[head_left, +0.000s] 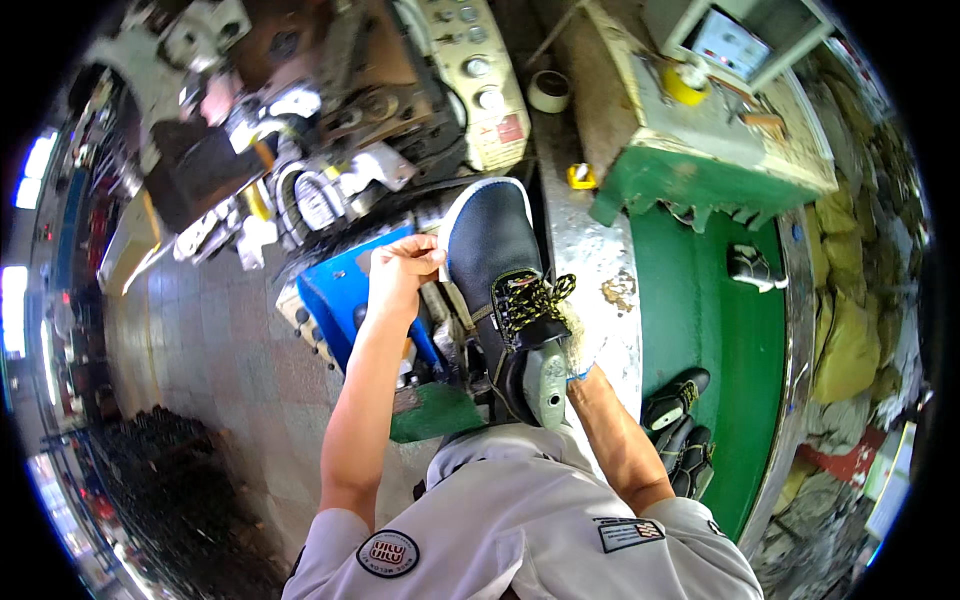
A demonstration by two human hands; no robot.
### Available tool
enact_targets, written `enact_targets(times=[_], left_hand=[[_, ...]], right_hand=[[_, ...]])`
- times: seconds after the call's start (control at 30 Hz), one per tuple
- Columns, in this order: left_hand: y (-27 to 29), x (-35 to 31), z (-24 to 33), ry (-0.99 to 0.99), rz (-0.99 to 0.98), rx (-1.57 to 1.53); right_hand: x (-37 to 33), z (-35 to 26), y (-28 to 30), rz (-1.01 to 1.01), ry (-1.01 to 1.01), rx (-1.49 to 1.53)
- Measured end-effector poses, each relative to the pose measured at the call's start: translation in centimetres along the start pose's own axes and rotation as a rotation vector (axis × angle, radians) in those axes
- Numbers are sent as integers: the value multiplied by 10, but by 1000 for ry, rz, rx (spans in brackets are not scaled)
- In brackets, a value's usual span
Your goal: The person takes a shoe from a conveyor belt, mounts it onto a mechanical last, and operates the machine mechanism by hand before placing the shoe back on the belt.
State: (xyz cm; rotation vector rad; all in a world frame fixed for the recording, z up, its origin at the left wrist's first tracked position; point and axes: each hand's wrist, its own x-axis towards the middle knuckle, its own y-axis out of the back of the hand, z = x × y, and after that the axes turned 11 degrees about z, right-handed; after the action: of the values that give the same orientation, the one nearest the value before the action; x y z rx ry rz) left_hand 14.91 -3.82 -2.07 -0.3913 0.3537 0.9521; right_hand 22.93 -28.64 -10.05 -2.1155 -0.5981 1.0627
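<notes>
A black work shoe point(492, 240) with a pale sole edge and yellow-and-black laces is held in front of my body, toe pointing away. A grey-green shoe last point(546, 385) sticks out of its opening, with a round hole in its end. My left hand point(405, 268) is bare, its thumb and fingertips pinched at the sole edge left of the toe. Anything thin between those fingertips is too small to see. My right hand point(578, 340), in a light knitted glove, grips the shoe from its right side near the heel; most of its fingers are hidden behind the shoe.
A machine with a cream control panel point(485, 95) and metal moulds point(310, 195) stands ahead and left. Below it is a blue panel point(345, 295). At right, several shoes point(680, 425) lie on a green surface point(685, 310). A yellow tape roll point(685, 85) sits on the bench beyond.
</notes>
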Motion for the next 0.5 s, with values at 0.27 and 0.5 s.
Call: enact_targets(times=[0.27, 0.5], left_hand=[[69, 9, -5, -425, 499, -54], [130, 20, 3, -618, 660, 201]], right_hand=[[25, 62, -100, 23, -293, -2], [57, 97, -169, -120, -60, -427]])
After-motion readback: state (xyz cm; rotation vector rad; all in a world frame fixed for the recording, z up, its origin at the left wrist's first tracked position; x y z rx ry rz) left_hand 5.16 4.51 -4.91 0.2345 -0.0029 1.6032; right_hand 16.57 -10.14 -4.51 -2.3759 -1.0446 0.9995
